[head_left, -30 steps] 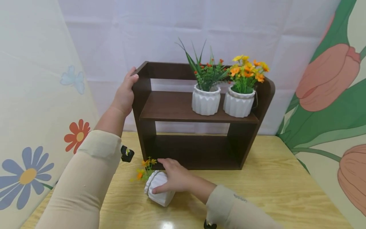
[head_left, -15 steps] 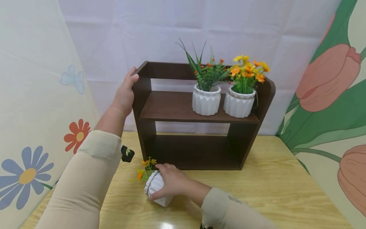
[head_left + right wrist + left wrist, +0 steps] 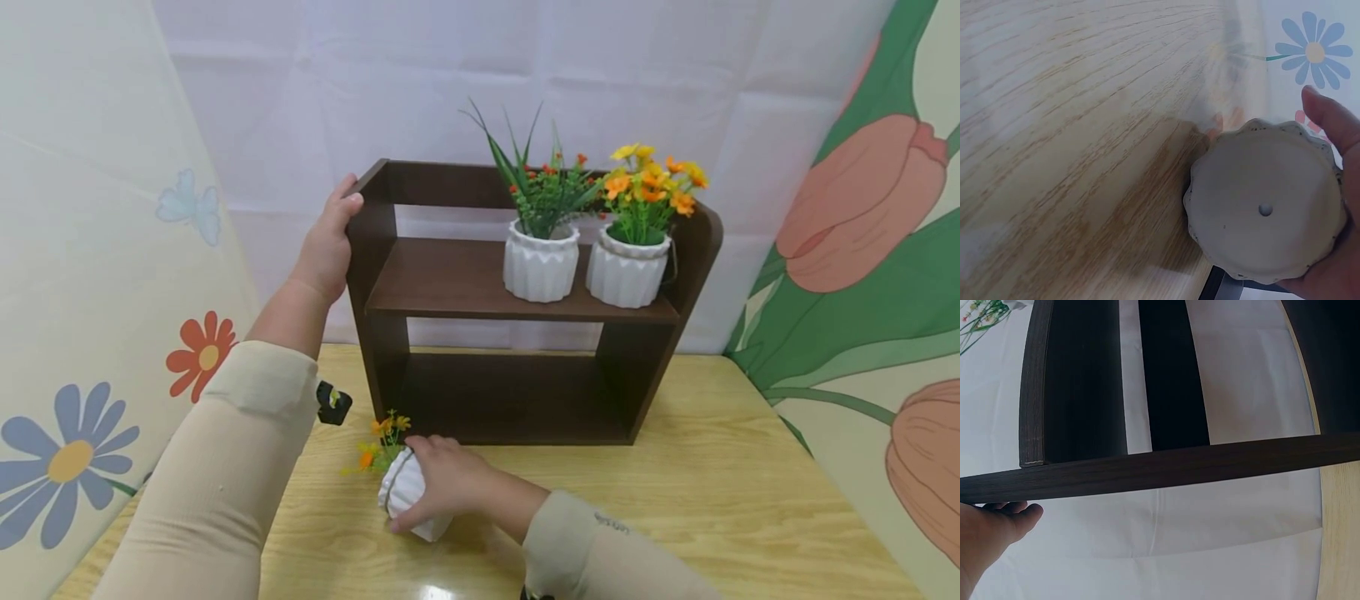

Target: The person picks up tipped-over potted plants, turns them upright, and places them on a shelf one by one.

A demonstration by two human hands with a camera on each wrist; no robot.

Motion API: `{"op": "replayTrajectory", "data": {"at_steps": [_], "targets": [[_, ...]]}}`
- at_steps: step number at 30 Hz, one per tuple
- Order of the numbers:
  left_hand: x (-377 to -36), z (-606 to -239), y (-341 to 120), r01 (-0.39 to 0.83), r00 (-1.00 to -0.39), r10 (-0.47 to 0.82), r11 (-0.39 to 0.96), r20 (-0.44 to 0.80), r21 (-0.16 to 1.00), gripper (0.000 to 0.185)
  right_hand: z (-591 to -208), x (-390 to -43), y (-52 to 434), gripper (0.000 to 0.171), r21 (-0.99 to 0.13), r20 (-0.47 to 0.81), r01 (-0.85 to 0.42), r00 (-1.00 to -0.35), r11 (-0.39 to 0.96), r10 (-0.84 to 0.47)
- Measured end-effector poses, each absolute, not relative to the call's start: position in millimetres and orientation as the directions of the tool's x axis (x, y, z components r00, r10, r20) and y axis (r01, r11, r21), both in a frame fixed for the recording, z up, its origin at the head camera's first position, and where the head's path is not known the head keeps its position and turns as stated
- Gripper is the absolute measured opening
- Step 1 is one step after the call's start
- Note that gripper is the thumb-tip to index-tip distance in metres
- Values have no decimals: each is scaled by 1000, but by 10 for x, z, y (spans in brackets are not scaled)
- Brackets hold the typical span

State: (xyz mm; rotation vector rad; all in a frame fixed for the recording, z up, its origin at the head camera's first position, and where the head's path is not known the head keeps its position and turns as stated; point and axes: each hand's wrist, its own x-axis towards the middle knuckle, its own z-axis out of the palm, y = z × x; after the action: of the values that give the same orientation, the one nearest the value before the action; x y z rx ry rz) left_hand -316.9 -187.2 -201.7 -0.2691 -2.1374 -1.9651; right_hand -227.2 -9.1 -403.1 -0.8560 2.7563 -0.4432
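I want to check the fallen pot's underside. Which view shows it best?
The right wrist view: the fallen pot's base and drain hole face it. The head view shows only its ribbed side; the left wrist view shows none of it.

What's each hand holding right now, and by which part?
Right hand grips the tipped white pot round its ribbed side. Left hand holds the shelf by its top left corner.

The pot (image 3: 408,496) is white and ribbed, lying tipped on its side on the near left of the table, just in front of the shelf (image 3: 517,300). Its small orange and yellow flowers (image 3: 378,442) point far-left. Its flat, unglazed base with a small centre hole faces near-right.

The shelf is dark brown wood, upright, with two tiers.
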Motion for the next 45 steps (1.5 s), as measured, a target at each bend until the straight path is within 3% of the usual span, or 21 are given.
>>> {"op": "replayTrajectory", "data": {"at_steps": [12,24,45], "targets": [[-3163,-2013,-1862,283,-958,-15,100,286,954,58,-4051,-2266,-86,106,-325,-109,-520,-809,790,-578],[-3166,-2016,-1871,286,-958,-12,81,288,955,58,-4137,-2288,94,105,-461,-56,-504,-805,730,-591],[-3161,-2008,-1873,284,-959,-3,75,285,956,58,-4260,-2328,395,107,-599,-21,-474,-797,646,-604]]}}
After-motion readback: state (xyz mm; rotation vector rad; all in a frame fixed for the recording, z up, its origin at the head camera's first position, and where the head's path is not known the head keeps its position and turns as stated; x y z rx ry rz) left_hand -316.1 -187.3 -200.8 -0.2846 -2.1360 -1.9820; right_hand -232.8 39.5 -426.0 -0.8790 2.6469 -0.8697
